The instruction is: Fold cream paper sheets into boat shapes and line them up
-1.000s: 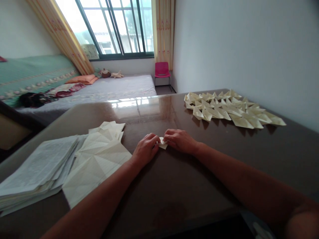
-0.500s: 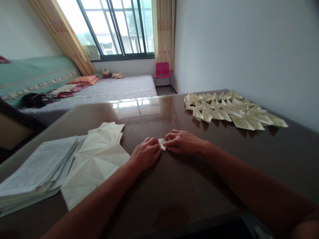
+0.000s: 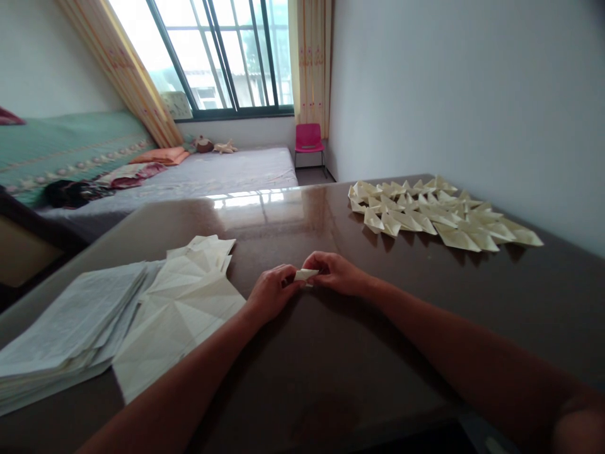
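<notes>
Between my two hands is a small folded piece of cream paper [image 3: 306, 275], just above the brown table [image 3: 331, 353]. My left hand [image 3: 273, 290] pinches its left end with thumb and fingers. On the right end, my right hand [image 3: 334, 273] grips it the same way, the fingertips partly hiding the paper. Creased, unfolded cream sheets [image 3: 182, 315] lie to the left of my left forearm. Many folded paper pieces [image 3: 425, 211] with pointed tips stand in rows at the table's far right.
A thick stack of printed paper [image 3: 70, 321] lies at the table's left side. Beyond the table are a bed [image 3: 246, 167], a pink chair [image 3: 309, 139] and a window. A white wall [image 3: 463, 94] runs along the right.
The folded paper was pressed low on the table under my fingers; now both hands pinch it by its ends, slightly raised and turned. The view has tilted up a little.
</notes>
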The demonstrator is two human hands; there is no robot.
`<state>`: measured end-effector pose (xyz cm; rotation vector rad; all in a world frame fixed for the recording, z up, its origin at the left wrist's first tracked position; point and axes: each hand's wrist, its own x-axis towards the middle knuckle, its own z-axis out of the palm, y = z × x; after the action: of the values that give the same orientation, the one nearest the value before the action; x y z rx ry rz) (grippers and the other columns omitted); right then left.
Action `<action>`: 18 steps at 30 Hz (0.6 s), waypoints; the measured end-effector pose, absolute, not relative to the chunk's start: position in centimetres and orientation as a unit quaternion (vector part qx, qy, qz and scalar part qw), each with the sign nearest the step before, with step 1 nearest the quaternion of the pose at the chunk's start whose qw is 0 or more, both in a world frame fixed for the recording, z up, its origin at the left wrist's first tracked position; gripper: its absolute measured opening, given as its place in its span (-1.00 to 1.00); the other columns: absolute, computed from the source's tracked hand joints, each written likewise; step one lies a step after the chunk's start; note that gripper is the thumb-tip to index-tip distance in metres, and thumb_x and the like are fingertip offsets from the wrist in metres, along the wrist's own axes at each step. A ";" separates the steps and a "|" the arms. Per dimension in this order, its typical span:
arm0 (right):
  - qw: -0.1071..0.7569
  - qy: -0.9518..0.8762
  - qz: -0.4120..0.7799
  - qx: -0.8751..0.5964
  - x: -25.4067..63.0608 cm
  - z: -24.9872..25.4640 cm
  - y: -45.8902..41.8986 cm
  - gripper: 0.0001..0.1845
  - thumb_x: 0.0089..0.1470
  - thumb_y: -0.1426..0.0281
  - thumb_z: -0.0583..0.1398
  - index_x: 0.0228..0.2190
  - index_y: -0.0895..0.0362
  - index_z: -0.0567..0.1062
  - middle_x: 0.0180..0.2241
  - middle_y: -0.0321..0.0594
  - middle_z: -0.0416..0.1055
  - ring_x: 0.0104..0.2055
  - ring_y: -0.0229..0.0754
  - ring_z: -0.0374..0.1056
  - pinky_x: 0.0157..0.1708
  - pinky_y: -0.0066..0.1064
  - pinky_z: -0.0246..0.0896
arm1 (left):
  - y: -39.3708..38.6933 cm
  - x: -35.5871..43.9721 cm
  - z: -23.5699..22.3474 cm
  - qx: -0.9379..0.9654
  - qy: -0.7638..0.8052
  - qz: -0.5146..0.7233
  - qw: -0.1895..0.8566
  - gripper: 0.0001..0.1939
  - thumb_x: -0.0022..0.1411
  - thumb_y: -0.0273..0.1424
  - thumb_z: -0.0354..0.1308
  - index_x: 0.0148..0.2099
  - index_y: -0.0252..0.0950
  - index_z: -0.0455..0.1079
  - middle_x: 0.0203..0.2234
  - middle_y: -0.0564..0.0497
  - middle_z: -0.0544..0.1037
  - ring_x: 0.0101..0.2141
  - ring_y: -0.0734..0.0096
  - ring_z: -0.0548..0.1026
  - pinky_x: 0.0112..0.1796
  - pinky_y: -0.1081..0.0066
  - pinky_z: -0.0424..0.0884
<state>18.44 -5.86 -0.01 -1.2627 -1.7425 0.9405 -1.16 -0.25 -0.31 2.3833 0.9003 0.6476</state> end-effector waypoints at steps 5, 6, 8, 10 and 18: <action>0.347 -0.713 0.294 -0.534 18.6 0.1 -5.8 -0.76 0.02 0.27 0.24 -0.35 0.20 0.54 -0.50 -0.32 0.42 -0.45 -0.31 0.28 -0.43 -0.51 0.11 | -0.1 -1.2 -0.2 0.864 0.334 0.241 0.290 -0.77 0.19 -0.24 0.09 -0.38 -0.28 0.42 -0.56 0.13 0.43 -0.50 0.50 0.34 -0.46 0.52 0.22; 0.344 -0.712 0.283 -0.543 18.7 0.1 -5.7 -0.77 0.01 0.27 0.24 -0.39 0.21 0.54 -0.53 -0.34 0.40 -0.47 -0.32 0.27 -0.45 -0.52 0.08 | -0.1 -1.1 -0.2 0.867 0.338 0.237 0.279 -0.76 0.19 -0.24 0.09 -0.38 -0.29 0.42 -0.55 0.12 0.44 -0.49 0.49 0.35 -0.45 0.52 0.23; 0.332 -0.704 0.283 -0.560 18.8 0.3 -5.5 -0.80 -0.02 0.30 0.25 -0.46 0.22 0.53 -0.58 -0.36 0.38 -0.51 -0.34 0.23 -0.49 -0.53 0.04 | -0.2 -1.0 -0.1 0.871 0.348 0.237 0.252 -0.74 0.20 -0.23 0.08 -0.39 -0.29 0.43 -0.53 0.09 0.46 -0.47 0.47 0.37 -0.43 0.51 0.24; 0.305 -0.700 0.303 -0.570 18.8 0.5 -5.4 -0.81 -0.02 0.31 0.24 -0.48 0.21 0.51 -0.60 -0.37 0.37 -0.54 -0.35 0.22 -0.53 -0.53 0.01 | -0.2 -0.8 -0.1 0.872 0.353 0.234 0.246 -0.72 0.24 -0.22 0.04 -0.36 -0.29 0.45 -0.50 0.07 0.49 -0.45 0.45 0.40 -0.41 0.49 0.26; 0.239 -0.761 0.118 -0.592 18.5 0.4 -6.2 -0.66 0.06 0.25 0.24 -0.13 0.14 0.48 -0.19 -0.18 0.41 -0.29 -0.26 0.33 -0.26 -0.45 0.19 | -0.1 -0.7 -0.9 0.910 0.336 0.221 0.102 -0.67 0.29 -0.34 0.02 0.07 -0.30 0.34 -0.19 -0.08 0.49 -0.17 0.26 0.44 -0.12 0.31 0.37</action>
<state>18.46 -6.25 0.38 -1.6206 -2.0837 0.3228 -0.73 -0.07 -0.87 2.6872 0.9910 0.6515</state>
